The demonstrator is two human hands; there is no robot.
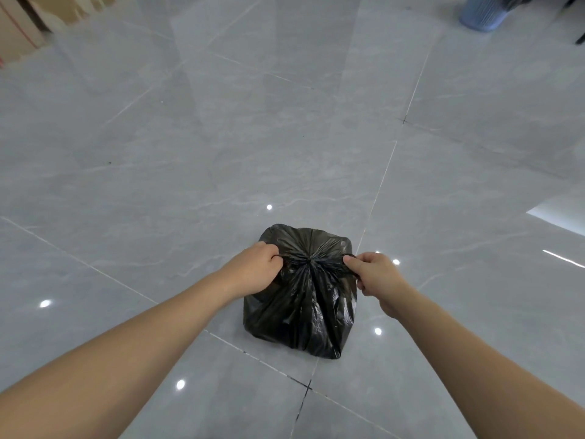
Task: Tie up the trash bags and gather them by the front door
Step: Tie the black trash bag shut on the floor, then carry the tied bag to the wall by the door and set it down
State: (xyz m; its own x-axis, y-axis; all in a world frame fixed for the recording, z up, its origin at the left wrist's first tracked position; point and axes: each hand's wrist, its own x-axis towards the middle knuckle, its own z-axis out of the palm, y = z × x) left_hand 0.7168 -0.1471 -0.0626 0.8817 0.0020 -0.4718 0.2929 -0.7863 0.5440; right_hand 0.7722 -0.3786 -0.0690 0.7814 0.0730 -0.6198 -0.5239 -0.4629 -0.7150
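On the glossy grey tiled floor (221, 137) sat a crumpled black plastic trash bag (300, 305), its gathered neck pinched by left hand (253, 270) and right hand (376, 277), pulling apart; excess tension could tear the thin film.

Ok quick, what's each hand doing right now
Left hand: closed, pinching one tie end of the black trash bag.
Right hand: closed, pinching the bag's other tie end.

Glossy grey tile floor (221, 147), ceiling-light glints; blue ribbed bin (482, 12) far right
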